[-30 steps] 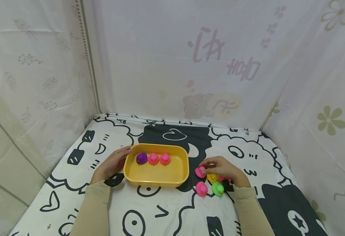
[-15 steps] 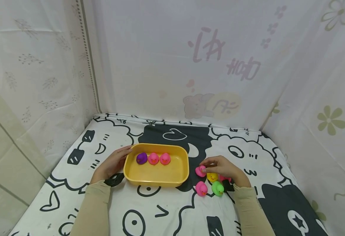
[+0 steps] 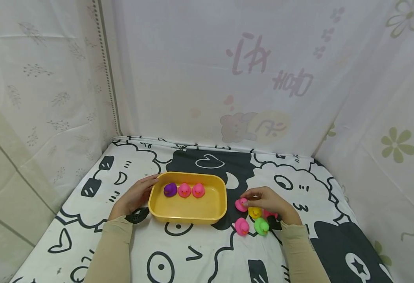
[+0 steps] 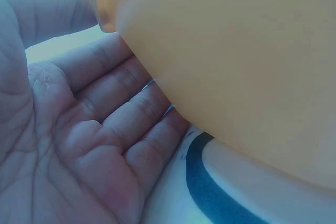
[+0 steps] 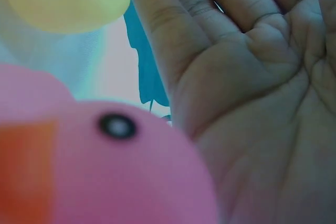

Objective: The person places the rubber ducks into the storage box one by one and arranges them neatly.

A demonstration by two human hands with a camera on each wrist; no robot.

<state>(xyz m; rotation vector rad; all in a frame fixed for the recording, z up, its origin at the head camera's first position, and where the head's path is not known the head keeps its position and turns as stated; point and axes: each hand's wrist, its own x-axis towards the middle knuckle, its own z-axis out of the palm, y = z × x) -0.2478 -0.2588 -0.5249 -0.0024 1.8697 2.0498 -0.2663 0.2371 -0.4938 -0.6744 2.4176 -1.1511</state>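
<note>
The right hand (image 3: 267,201) pinches a small, glossy pink toy duck (image 3: 241,204) between thumb and fingertips, on the right side of a shallow, smooth yellow tray with rounded corners (image 3: 192,215) and just outside it; whether the duck touches the cloth beneath cannot be told. The left hand (image 3: 136,194) lies along the tray's left wall, its fingers nearly straight and close together against the outside, the thumb apart from them near the rim. Inside the tray, towards its far side, a small round purple toy duck (image 3: 170,190) sits at the left end of a row, with two small pink ducks (image 3: 191,191) to its right. Around the right hand are a small yellow toy duck (image 3: 254,213) just right of the pinched one, a partly hidden pink duck (image 3: 271,214) below the wrist, a bright green toy duck (image 3: 261,226) nearer, and another pink duck (image 3: 241,226) to the left of the green one. Everything lies on a white cloth printed with black cartoon shapes (image 3: 189,263), with pale, patterned fabric hangings (image 3: 178,78) along the far side.
</note>
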